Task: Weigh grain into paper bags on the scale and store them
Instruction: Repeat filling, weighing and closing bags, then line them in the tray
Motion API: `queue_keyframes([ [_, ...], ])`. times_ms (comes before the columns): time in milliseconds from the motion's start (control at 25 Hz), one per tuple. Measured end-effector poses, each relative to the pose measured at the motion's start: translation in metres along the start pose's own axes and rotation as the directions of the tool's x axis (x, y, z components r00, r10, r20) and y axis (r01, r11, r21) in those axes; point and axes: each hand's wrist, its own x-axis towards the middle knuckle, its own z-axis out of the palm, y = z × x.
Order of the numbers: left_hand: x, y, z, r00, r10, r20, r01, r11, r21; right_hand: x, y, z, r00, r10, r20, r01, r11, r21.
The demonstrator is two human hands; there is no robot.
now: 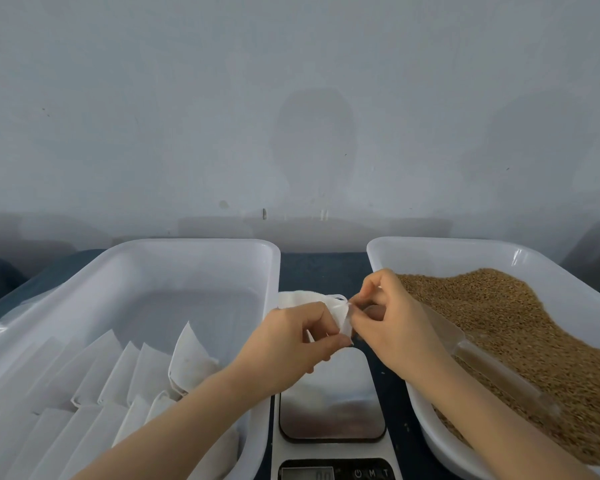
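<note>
Here a white paper bag (305,300) is held just above the scale (331,403), pinched at its mouth by curled fingers of the left hand (288,344) and right hand (395,323). Opening is judged underway; next, the bag must be stood on the platform and grain (492,317) scooped in.

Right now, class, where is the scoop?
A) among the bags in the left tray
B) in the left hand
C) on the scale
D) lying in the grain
D: the clear scoop lies on the grain in the right tray, while the left hand and right hand pinch a bag.
</note>
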Motion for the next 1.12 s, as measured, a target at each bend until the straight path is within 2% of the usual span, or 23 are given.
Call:
queue_keyframes([
  [120,-0.001,-0.001,0.001,0.993,0.109,-0.033,-0.108,0.993,0.037,-0.002,0.0,0.002,0.996,-0.016,0.083,0.017,1.0,-0.009],
  [200,-0.002,0.0,0.001,0.991,0.129,-0.042,-0.127,0.991,0.046,-0.002,0.001,0.003,0.996,-0.035,0.08,0.037,0.999,-0.023],
  [280,-0.002,0.001,0.0,0.993,0.093,-0.071,-0.093,0.996,-0.005,0.0,0.002,0.002,0.999,-0.044,0.032,0.044,0.999,-0.012],
  [360,-0.001,0.002,-0.001,0.973,0.016,-0.229,-0.032,0.997,-0.068,0.003,0.003,-0.002,0.999,-0.033,-0.007,0.033,0.999,0.037],
  [440,0.003,0.002,-0.005,0.913,-0.166,-0.373,0.088,0.972,-0.216,0.005,0.003,-0.005,1.0,-0.02,-0.02,0.022,0.994,0.104],
  [520,0.009,0.001,-0.01,0.873,-0.336,-0.354,0.197,0.906,-0.376,0.006,0.002,-0.006,1.0,-0.015,-0.014,0.017,0.991,0.132],
  [600,0.013,-0.002,-0.014,0.872,-0.378,-0.312,0.237,0.882,-0.407,0.006,0.001,-0.008,1.0,-0.014,-0.006,0.015,0.986,0.166],
  [880,0.015,-0.007,-0.02,0.885,-0.39,-0.253,0.25,0.858,-0.449,0.007,-0.004,-0.017,1.0,0.001,0.001,-0.001,0.945,0.327],
  [1000,0.014,-0.006,-0.018,0.908,-0.322,-0.27,0.194,0.892,-0.409,0.007,-0.004,-0.018,0.999,0.011,0.03,-0.019,0.955,0.295],
  [1120,0.012,-0.005,-0.014,0.899,-0.319,-0.3,0.183,0.896,-0.404,0.007,-0.001,-0.016,0.994,0.051,0.099,-0.075,0.965,0.25],
])
